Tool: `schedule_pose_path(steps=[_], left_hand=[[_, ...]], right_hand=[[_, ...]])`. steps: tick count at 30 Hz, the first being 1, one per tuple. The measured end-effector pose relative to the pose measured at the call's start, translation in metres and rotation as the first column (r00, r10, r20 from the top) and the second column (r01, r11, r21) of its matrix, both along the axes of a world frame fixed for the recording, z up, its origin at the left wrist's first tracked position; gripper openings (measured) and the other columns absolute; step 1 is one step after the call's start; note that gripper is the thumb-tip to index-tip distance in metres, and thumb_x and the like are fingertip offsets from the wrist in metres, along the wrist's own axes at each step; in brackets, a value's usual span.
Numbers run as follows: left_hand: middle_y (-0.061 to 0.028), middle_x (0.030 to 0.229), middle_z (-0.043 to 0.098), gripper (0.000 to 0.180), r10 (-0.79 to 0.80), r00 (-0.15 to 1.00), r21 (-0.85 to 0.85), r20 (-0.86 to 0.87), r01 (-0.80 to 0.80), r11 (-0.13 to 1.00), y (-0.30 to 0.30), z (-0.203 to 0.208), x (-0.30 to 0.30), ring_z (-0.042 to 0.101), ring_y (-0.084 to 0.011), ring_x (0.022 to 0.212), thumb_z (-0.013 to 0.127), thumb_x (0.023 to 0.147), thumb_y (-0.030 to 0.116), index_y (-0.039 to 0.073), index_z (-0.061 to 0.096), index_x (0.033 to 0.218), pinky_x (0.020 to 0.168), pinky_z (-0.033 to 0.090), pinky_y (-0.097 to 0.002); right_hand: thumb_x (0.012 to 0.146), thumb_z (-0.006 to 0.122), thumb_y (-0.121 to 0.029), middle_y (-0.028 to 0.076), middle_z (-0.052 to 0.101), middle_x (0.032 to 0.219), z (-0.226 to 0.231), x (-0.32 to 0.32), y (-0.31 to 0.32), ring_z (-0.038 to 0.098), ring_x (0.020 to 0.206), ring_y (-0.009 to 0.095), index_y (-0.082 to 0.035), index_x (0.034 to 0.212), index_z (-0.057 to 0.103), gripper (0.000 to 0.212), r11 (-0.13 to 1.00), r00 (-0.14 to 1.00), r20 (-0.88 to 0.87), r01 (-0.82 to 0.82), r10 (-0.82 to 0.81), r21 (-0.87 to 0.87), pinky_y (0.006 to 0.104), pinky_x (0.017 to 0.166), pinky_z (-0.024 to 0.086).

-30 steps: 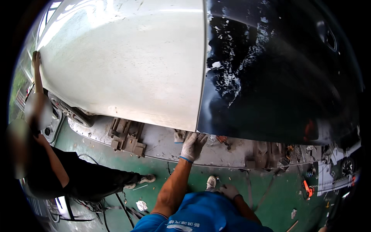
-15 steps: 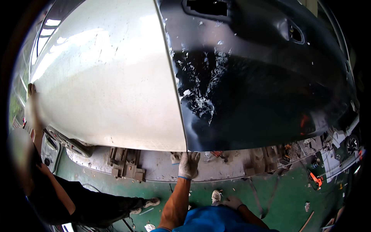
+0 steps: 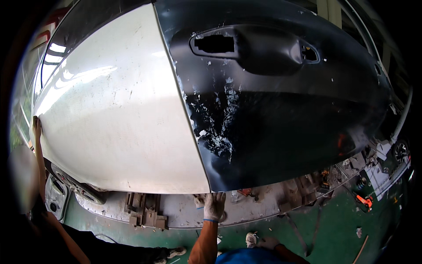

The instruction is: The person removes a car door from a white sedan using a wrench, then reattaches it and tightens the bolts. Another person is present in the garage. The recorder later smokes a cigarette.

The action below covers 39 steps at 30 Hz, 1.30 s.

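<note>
My left hand (image 3: pixel 214 207), in a pale knit glove with a blue cuff, reaches up to the bottom edge of the car's side. Its fingers look stretched out and meet the edge by the seam between a white panel (image 3: pixel 127 127) and a black door (image 3: pixel 281 132); the fingertips are partly hidden there. The door's skin is scuffed and flaking near the seam, with a handle opening (image 3: pixel 214 44) above. Lower down, my gloved right hand (image 3: pixel 267 243) rests near my body beside a shoe (image 3: pixel 251 240). Its fingers lie loosely stretched, and I see nothing in them.
At the left, another person's hand (image 3: pixel 37 125) touches the white panel's edge. Beneath the car runs a grey platform (image 3: pixel 180 211) with rusty metal clamps (image 3: pixel 147 210). An orange tool (image 3: pixel 365 201) lies at the right on the green floor (image 3: pixel 259 222), near a wooden stick (image 3: pixel 361 255).
My view has tilted upward, so the car sits lower in the picture and the whole handle area shows. My left hand stays at the bottom edge by the seam.
</note>
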<state>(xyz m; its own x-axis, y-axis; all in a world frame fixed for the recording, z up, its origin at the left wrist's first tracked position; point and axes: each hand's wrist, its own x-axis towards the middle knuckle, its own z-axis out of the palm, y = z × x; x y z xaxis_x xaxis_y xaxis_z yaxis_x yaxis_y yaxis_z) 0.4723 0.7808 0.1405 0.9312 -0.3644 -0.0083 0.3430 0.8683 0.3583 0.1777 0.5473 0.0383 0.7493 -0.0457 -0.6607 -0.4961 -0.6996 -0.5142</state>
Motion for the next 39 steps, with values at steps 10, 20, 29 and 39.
schedule_pose_path(steps=[10,20,29,39], left_hand=[[-0.0021,0.148,0.052,0.051,-0.093,0.993,0.015,0.066,0.093,0.996,0.02,0.001,0.003,0.045,-0.0276,0.138,0.065,0.098,0.034,0.02,0.049,0.144,0.113,0.034,-0.0509],[-0.0062,0.127,0.062,0.033,-0.196,0.979,-0.042,0.063,0.199,0.979,0.029,-0.019,0.019,0.053,-0.0305,0.128,0.069,0.095,0.023,0.015,0.058,0.125,0.106,0.042,-0.0518],[-0.0025,0.108,0.06,0.013,-0.29,0.956,-0.012,0.036,0.291,0.957,0.025,0.015,0.012,0.052,-0.0263,0.117,0.068,0.092,0.023,0.013,0.06,0.094,0.108,0.038,-0.0452],[-0.0041,0.104,0.058,0.014,-0.301,0.947,-0.049,0.115,0.308,0.95,0.024,0.034,0.006,0.051,-0.0238,0.106,0.061,0.097,0.026,0.012,0.059,0.097,0.104,0.039,-0.0417]], right_hand=[[0.077,0.063,-0.077,0.02,0.075,0.105,-0.05,-0.05,-0.023,0.073,0.093,0.034,-0.006,0.112,0.076,0.079,0.978,0.973,-0.232,-0.054,0.006,-0.203,0.0449,0.085,0.055],[0.087,0.076,-0.052,0.001,0.063,0.088,0.045,-0.074,0.04,0.05,0.07,0.012,-0.01,0.119,0.072,0.053,0.871,0.891,-0.394,0.366,-0.227,0.327,0.0324,0.059,0.042],[0.104,0.056,-0.027,0.004,0.061,0.074,0.217,0.002,0.068,0.049,0.048,0.012,-0.009,0.104,0.063,0.019,0.13,0.485,-0.123,0.456,-0.866,0.88,0.0278,0.04,0.035],[0.104,0.055,-0.022,0.005,0.068,0.081,0.21,0.162,0.011,0.053,0.057,0.011,-0.011,0.095,0.065,0.017,-0.438,0.169,-0.431,-0.009,-0.887,0.899,0.0231,0.043,0.038]])
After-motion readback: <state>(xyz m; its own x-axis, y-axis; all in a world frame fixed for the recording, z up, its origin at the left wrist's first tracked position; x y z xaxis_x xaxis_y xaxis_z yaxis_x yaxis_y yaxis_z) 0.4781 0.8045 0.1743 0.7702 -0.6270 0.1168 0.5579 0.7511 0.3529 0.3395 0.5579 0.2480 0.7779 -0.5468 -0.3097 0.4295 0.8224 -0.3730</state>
